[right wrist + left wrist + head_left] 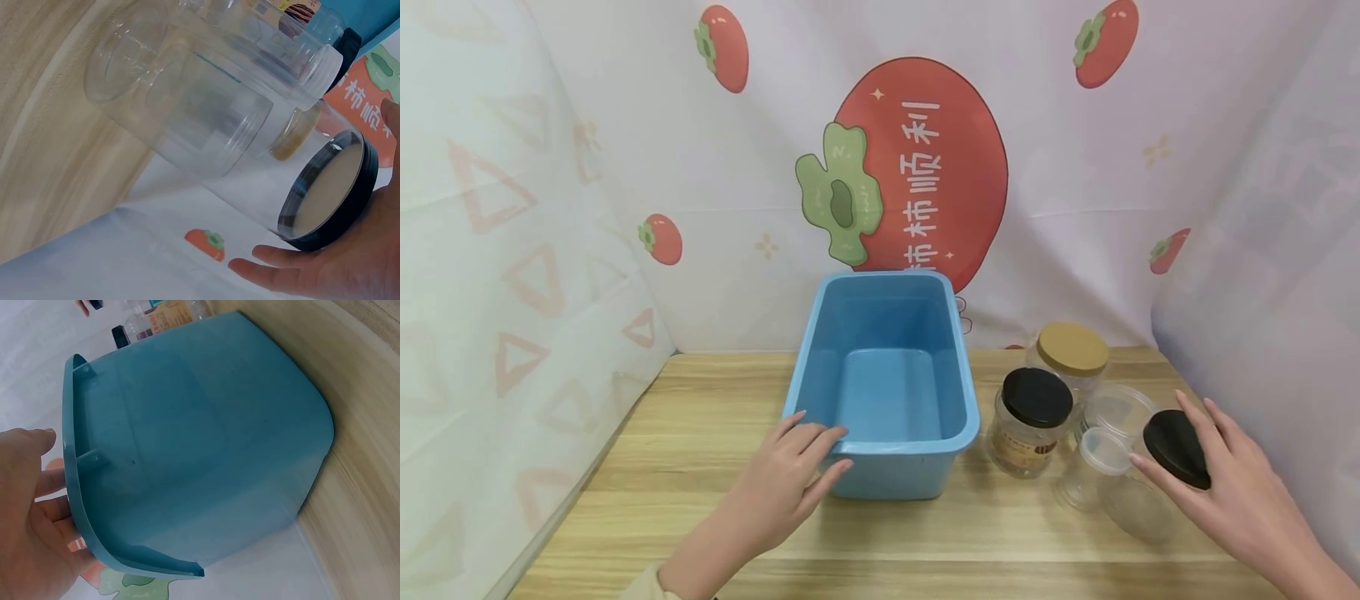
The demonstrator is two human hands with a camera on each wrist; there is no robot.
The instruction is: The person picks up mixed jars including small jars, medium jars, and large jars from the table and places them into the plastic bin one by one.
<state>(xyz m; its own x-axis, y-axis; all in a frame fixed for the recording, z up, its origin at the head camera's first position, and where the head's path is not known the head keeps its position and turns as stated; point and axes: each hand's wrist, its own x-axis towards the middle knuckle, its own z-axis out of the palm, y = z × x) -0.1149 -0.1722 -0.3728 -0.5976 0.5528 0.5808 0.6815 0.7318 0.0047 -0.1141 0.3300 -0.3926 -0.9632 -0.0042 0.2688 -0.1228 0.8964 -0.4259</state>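
My left hand [790, 467] is at the near left corner of a blue plastic basin [887, 482]. Its fingers reach over the rim, while the thumb stays apart from the wall. In the left wrist view the fingers [55, 509] pass behind the basin's rim. On the right, my right hand [1240, 483] is spread around the black lid of a clear plastic jar [1176, 448]. The right wrist view shows straight fingers [275, 265] beside that lid [350, 206], with the palm close to it. Whether the palm touches the lid is hard to tell.
Left of that jar stand a slim clear container with a translucent lid [1105, 452], a clear round container [1120, 408], a labelled jar with a black lid [1037, 398] and a jar with a tan lid [1072, 348]. Printed cloth [760, 183] surrounds the wooden table [700, 433].
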